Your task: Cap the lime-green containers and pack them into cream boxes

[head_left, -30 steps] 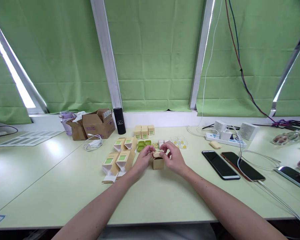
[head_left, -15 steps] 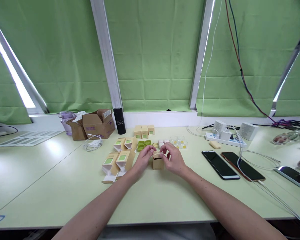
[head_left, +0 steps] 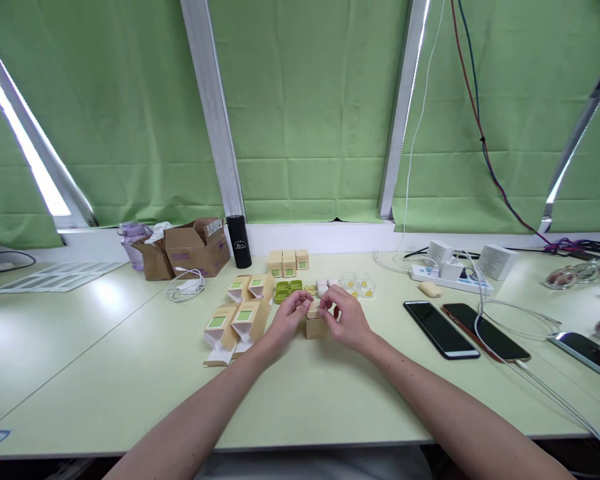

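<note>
A small brown cardboard box [head_left: 316, 329] stands upright on the table between my two hands. My left hand [head_left: 289, 319] pinches at the left side of its top flap, thumb and fingers together. From the right, my right hand [head_left: 347, 319] grips the flap's other side with bent fingers. The flap lies low over the box, with only a thin dark line at the front edge. Left of my hands are several open boxes with green labels [head_left: 247, 313]. Just behind are green square cups [head_left: 283, 291], small yellowish pieces [head_left: 310, 290] and white pieces [head_left: 325, 285].
Three closed boxes [head_left: 289, 264] stand at the back beside a black bottle [head_left: 239, 242] and a large carton [head_left: 197, 248]. A clear tray with yellow spots [head_left: 359, 285] lies behind my right hand. Phones [head_left: 441, 330], cables and a power strip [head_left: 453, 280] occupy the right side.
The box's top flap has come down, and the dark gap at its front has narrowed to a thin line. Both hands stay in nearly the same place.
</note>
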`<state>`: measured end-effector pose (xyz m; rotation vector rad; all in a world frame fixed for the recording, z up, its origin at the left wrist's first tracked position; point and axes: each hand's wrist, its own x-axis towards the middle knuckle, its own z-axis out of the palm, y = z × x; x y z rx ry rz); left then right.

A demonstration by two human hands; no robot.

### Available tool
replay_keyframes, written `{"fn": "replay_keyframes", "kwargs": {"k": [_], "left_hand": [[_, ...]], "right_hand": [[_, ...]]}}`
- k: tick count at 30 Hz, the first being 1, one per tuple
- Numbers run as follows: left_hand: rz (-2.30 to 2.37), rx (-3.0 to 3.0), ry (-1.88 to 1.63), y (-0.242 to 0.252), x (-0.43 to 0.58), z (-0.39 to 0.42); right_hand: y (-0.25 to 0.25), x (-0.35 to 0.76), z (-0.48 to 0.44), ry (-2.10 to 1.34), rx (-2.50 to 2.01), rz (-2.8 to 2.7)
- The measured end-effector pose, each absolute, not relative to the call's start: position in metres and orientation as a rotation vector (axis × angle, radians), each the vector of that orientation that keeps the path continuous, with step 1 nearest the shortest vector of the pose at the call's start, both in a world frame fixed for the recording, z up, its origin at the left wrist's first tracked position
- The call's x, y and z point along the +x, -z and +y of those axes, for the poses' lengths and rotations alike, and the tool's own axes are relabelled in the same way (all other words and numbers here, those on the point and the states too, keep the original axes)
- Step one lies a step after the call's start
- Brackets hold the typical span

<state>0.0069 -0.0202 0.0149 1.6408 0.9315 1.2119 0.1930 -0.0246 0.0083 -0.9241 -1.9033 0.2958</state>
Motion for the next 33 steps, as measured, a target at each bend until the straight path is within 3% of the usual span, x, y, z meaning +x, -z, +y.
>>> {"fn": "replay_keyframes", "kwargs": {"k": [33], "left_hand": [[0.933, 1.79, -1.137, -0.005, 0.002, -0.013]], "right_hand": [[-0.001, 0.191, -0.021, -0.049, -0.853, -1.952]]}}
